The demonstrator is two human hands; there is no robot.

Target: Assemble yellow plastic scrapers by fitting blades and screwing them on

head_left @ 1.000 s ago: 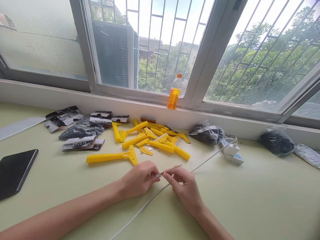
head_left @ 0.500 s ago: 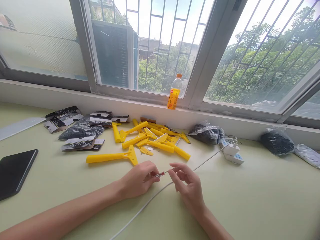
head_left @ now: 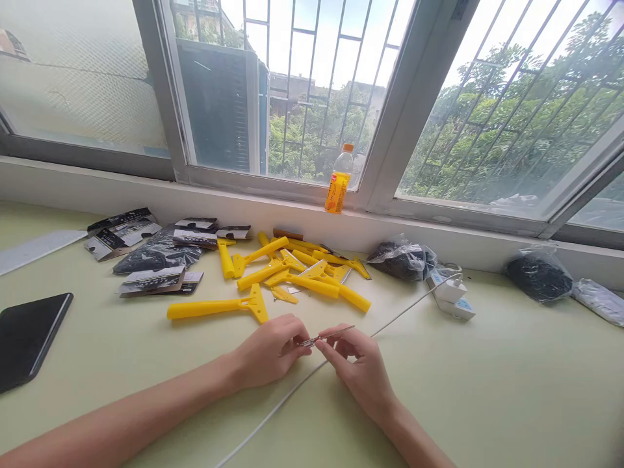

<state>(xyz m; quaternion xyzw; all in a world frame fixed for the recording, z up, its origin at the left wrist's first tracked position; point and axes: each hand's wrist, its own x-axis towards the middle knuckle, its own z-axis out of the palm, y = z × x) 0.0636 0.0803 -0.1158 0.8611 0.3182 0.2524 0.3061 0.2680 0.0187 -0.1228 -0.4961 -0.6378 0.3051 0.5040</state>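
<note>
A small screwdriver [head_left: 307, 342] with a clear handle and a thin metal shaft lies between my two hands. My left hand [head_left: 271, 348] is closed around the handle end. The thumb and finger of my right hand [head_left: 358, 367] pinch it where the handle meets the shaft, and the tip points right, past the fingers. Just beyond my left hand lies a yellow scraper [head_left: 209, 308] with a long handle. Several more yellow scrapers [head_left: 312, 283] are heaped behind it, with a loose yellow piece [head_left: 285, 296] close by.
A white cable [head_left: 273, 413] crosses the table beneath my right hand to a power strip [head_left: 453, 305]. Black phone [head_left: 32, 341] at left; cardboard packaging [head_left: 153, 279] and a dark plastic bag [head_left: 156, 250] behind. Bagged black items [head_left: 402, 260] and a drink bottle [head_left: 338, 185] stand near the window.
My right hand has moved left along the shaft, and its fingers have closed on the screwdriver near the handle. My left hand has stayed in place.
</note>
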